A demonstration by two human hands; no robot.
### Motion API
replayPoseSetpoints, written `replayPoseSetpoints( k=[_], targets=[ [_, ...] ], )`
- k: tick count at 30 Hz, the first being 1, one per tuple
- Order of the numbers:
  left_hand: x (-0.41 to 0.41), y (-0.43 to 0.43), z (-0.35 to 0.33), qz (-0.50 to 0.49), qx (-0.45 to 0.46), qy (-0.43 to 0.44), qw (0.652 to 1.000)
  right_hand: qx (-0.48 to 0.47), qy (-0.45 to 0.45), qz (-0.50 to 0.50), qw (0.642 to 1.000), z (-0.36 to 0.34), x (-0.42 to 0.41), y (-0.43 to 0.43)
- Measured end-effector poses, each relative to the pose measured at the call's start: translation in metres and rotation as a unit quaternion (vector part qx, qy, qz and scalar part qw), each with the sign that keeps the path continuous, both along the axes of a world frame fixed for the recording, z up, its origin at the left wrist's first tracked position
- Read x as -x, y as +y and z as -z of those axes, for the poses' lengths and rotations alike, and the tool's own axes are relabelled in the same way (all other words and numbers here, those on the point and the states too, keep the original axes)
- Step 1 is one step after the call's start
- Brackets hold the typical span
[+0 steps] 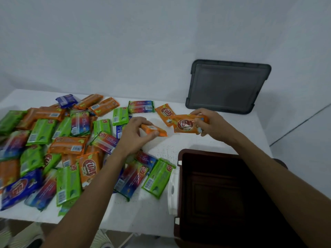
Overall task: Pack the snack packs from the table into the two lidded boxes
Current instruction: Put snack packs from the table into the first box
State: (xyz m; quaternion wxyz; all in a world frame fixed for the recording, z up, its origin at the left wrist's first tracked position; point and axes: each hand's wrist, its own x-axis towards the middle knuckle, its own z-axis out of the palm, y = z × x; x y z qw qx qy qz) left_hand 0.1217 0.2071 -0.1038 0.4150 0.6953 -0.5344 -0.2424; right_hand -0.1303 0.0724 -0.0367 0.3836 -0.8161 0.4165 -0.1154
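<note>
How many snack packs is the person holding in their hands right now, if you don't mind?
2: one orange pack in the left hand, another orange pack in the right hand. No others appear to be held.

A person's left hand (138, 133) grips an orange snack pack (154, 130) just above a white tabletop (172, 145), while the right hand (208, 122) holds a second orange pack (185, 124) face up. Orange, green and blue packs (53, 149) lie heaped at left. An open dark brown box (215, 194) stands at right, a grey lid (227, 85) leaning against the wall.
</note>
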Motion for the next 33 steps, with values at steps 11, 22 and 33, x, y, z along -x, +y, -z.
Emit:
replayPoseSetpoints(
  k=[11, 22, 33],
  targets=[
    [0.057, 0.012, -0.048, -0.029, 0.051, 0.188, 0.980, -0.098, -0.236, 0.062, 0.965, -0.050, 0.092, 0.082],
    [0.092, 0.036, -0.037, 0.087, 0.009, 0.142, 0.986, -0.211, -0.174, 0.038, 0.961, 0.006, 0.128, 0.118],
    [0.091, 0.043, -0.034, 0.075, 0.050, 0.088, 0.992, -0.217, -0.127, 0.058, 0.966, 0.048, 0.110, 0.114]
  ],
)
